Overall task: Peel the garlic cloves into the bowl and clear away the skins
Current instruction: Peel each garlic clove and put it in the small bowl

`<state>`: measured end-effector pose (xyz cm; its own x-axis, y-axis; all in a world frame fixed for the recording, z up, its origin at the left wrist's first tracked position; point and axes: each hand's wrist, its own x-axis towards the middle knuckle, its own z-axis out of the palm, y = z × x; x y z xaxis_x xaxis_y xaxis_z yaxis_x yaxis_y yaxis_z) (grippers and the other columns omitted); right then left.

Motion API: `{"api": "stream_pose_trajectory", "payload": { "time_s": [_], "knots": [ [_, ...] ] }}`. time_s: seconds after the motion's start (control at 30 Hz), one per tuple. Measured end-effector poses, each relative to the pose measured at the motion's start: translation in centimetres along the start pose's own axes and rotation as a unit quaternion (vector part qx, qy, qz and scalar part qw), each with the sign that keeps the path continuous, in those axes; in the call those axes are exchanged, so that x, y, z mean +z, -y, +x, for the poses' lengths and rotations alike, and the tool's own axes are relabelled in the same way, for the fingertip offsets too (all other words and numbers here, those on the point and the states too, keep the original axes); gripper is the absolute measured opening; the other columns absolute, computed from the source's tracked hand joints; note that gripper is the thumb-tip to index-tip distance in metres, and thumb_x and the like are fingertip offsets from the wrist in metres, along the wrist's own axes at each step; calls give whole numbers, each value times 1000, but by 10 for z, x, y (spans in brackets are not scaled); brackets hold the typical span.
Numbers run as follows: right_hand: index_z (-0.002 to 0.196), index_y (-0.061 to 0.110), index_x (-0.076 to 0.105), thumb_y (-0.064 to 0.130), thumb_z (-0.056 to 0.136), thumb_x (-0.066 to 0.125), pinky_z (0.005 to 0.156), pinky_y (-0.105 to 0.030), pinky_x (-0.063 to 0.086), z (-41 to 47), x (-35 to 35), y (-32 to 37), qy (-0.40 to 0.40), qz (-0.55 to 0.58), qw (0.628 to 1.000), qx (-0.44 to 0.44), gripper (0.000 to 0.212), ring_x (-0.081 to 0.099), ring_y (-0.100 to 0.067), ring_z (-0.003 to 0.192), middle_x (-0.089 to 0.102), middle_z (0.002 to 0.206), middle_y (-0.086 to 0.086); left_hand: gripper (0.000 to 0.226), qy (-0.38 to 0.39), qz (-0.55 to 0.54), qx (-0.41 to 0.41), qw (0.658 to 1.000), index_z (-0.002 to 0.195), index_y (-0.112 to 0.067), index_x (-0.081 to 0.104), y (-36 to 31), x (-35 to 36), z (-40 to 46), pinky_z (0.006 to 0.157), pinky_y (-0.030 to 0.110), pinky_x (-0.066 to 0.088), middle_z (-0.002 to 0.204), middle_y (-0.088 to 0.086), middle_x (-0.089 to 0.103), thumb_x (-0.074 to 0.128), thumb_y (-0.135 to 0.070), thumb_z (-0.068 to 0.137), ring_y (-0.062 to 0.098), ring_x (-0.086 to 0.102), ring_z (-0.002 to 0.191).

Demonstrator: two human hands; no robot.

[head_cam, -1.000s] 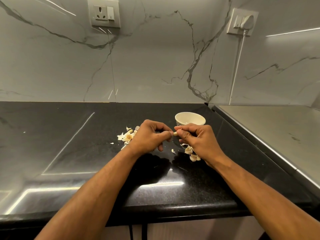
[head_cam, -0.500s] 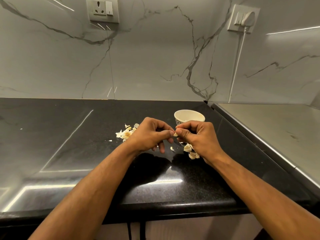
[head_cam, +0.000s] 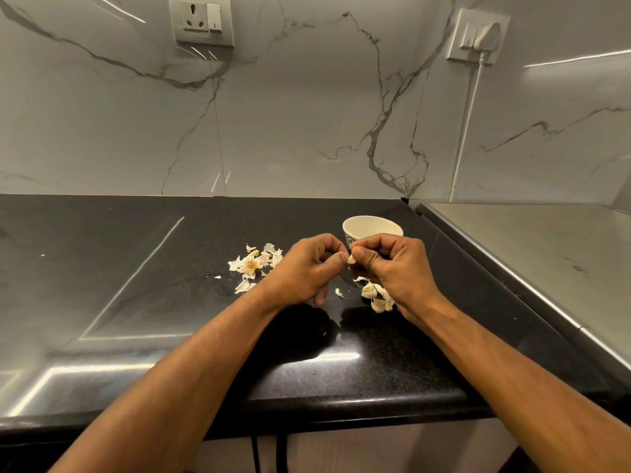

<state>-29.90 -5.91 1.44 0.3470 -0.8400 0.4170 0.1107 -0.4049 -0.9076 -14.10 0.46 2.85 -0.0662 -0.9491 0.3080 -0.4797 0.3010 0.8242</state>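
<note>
Both hands meet just above the black counter (head_cam: 170, 302), right in front of the bowl. The left hand (head_cam: 304, 271) has its fingers (head_cam: 336, 259) curled in, thumb and forefinger tips pressed up against a small pale garlic clove (head_cam: 351, 258); its little finger hangs down towards the counter. The right hand (head_cam: 396, 268) pinches that same clove from the other side, thumb and forefinger closed tight on it, the other fingers folded in behind. So the clove sits caught between the two hands, only its tip showing, and how much skin is on it cannot be told. Just behind the knuckles stands the cream bowl (head_cam: 372, 227), upright on the counter, its inside hidden from this angle. To the left of the left hand lies a loose scatter of skins (head_cam: 254, 266), papery white flakes with a yellowish centre piece among them, touching nothing but the counter. Under the right hand, partly covered by the palm, sits a little heap of unpeeled cloves (head_cam: 375, 295), and one small flake (head_cam: 339, 292) lies alone between the two wrists. Behind it all rises the marble wall, with a socket plate (head_cam: 201, 20) up at left and a white plug (head_cam: 483, 35) with its cord at right.
</note>
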Motion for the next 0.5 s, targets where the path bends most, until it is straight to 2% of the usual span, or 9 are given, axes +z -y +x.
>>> {"api": "stream_pose_trajectory", "payload": {
  "time_s": [0.13, 0.23, 0.33, 0.43, 0.5],
  "knots": [
    [83, 8, 75, 10, 77, 72, 74, -41, 61, 1, -1, 3, 12, 70, 997, 32, 7, 71, -28, 75, 74, 78, -13, 11, -19, 4, 13, 1000, 96, -11, 55, 0, -4, 1, 41, 19, 40, 52, -9, 52, 48, -18, 100, 9, 47, 38],
    [85, 4, 75, 12, 73, 71, 75, -42, 61, 1, -3, 3, 37, 119, 990, 69, 15, 70, -26, 74, 73, 77, -14, 11, -75, 0, 13, 997, 96, -5, 56, 2, -10, 1, 40, 21, 40, 55, -5, 48, 49, -13, 100, 11, 46, 37],
    [84, 3, 76, 7, 75, 70, 75, -41, 62, 2, -5, 3, 47, 149, 983, 95, 12, 71, -25, 75, 74, 84, -14, 10, -112, 14, -4, 994, 91, -4, 58, 8, -19, 3, 39, 21, 39, 59, 3, 48, 52, -9, 98, 8, 44, 37],
    [88, 0, 74, 1, 82, 68, 74, -38, 61, 2, -5, 1, 44, 129, 987, 91, 10, 71, -27, 79, 74, 87, -16, 12, -98, 126, -26, 987, 81, -16, 64, 19, -26, 7, 52, 26, 45, 58, -5, 56, 60, -12, 92, 3, 47, 43],
    [89, -2, 73, -1, 83, 67, 74, -36, 61, 2, -4, 0, 35, 113, 990, 82, 9, 71, -28, 82, 74, 87, -16, 15, -89, 202, -56, 974, 77, -26, 66, 25, -33, 9, 66, 33, 53, 64, -9, 62, 63, -17, 89, 5, 58, 58]
  ]
}}
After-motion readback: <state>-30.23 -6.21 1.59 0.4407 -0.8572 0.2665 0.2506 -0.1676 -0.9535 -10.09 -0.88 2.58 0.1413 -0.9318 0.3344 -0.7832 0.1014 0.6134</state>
